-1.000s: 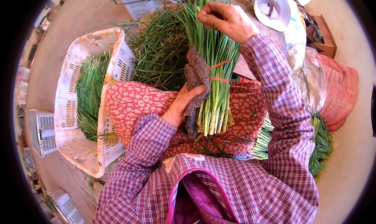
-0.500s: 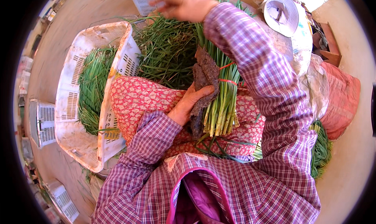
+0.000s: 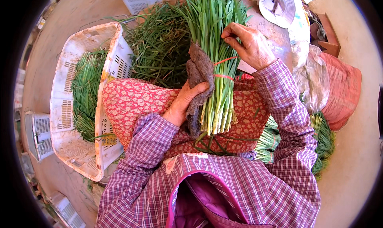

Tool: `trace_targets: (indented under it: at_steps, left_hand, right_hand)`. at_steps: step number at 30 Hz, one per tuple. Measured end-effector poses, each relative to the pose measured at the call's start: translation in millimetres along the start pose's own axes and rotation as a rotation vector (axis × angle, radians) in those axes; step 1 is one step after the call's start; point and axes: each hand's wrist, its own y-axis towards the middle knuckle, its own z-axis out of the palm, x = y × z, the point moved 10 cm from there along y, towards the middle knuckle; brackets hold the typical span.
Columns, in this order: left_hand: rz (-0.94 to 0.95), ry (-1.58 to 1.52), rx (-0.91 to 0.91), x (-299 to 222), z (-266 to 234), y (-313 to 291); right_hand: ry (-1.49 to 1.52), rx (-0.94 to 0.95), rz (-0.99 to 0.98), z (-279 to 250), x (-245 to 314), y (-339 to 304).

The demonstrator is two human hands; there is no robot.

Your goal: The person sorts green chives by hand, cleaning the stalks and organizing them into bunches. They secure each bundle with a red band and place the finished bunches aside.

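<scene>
A bundle of green chives (image 3: 219,84) lies across my lap, leaves pointing away and pale cut stems toward me. Two red bands (image 3: 224,76) circle its lower half. My left hand (image 3: 185,100) grips the bundle from the left through a brown, rough cloth (image 3: 199,68), thumb on top. At the right edge of the leaves is my right hand (image 3: 249,44), its fingers curled and thumb and forefinger close together at the leaf edge. Whatever may be pinched there is too small to make out.
At left, a stained white plastic basket (image 3: 101,136) holds loose green leaves. A heap of leaves (image 3: 159,44) lies beyond my lap. More banded bundles (image 3: 268,142) lie at right, near a red sack (image 3: 341,88). A light sun hat (image 3: 277,6) rests at the far right.
My right hand has come down and to the right, from beyond the leaf tips to the bundle's right side. My left hand keeps its grip on the cloth and chives.
</scene>
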Motion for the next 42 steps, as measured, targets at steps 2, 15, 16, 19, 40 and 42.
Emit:
trace_targets:
  at_steps: [2, 15, 16, 19, 40, 42]
  left_hand:
    - [-0.016, -0.018, 0.007, 3.9, -3.8, 1.7]
    - [0.017, 0.009, -0.007, 1.8, 0.2, 0.4]
    - [0.016, 0.008, -0.007, 2.4, -0.5, 0.7]
    - [0.019, 0.002, 0.013, 2.6, -0.2, 1.7]
    - [0.023, 0.043, -0.012, 5.6, -5.8, 1.7]
    - [0.002, -0.058, -0.077, 5.0, -15.9, -3.1]
  right_hand:
    - [-0.093, 0.030, 0.040, 2.8, -2.9, -6.2]
    - [-0.320, 0.139, 0.086, 10.4, 0.4, -4.3]
    - [-0.348, 0.169, 0.093, 11.7, 0.5, -4.3]
    - [-0.410, 0.214, 0.110, 14.2, -0.1, -2.6]
    - [-0.031, 0.032, 0.162, -36.1, -36.0, 53.5]
    - [0.590, 0.190, 0.340, -20.5, -4.7, 77.3]
